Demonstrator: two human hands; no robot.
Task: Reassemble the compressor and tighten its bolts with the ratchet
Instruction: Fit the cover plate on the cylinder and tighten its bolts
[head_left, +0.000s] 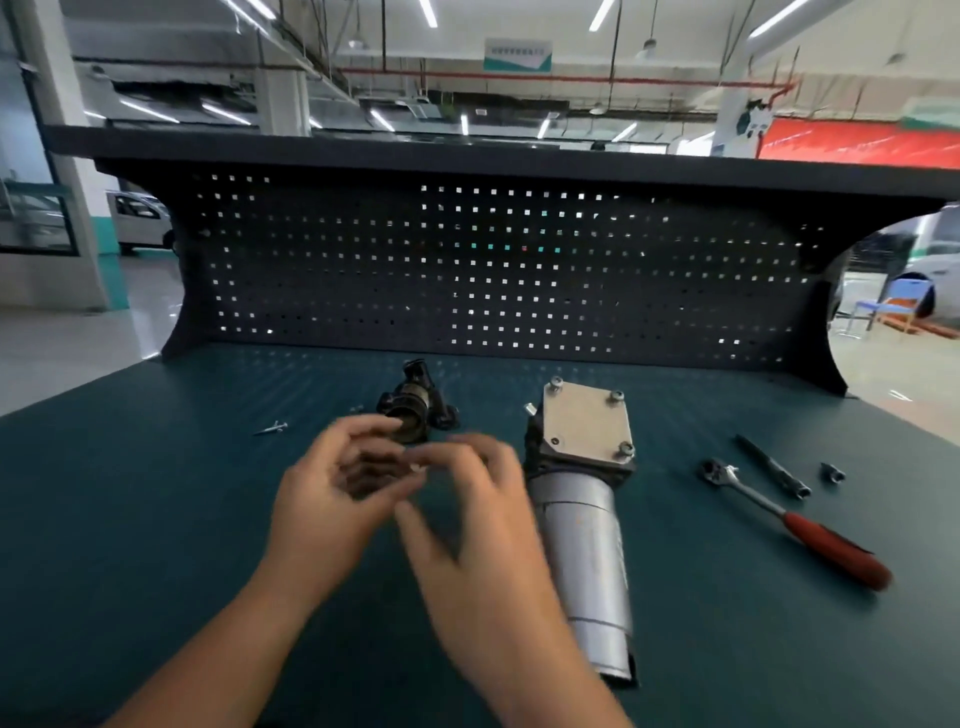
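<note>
Roughly midway: compressor (582, 499) lies at bench (156, 519) centre, square plate (587, 421) on, four bolts seated, tightness unclear. Black fitting (415, 400) at its 10 o'clock, detached; loose bolt (271, 428) farther out at 9. Ratchet (795, 519) at 3, untouched. Left hand (332, 499) and right hand (478, 519) meet at 8, fingers half-curled, blurred; cannot tell if anything held.

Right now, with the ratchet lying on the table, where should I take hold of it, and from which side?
Grip the ratchet by its red handle, coming from above on the right. It lies flat, the handle end nearest you and clear of the dark bar; the metal head points away.
</note>
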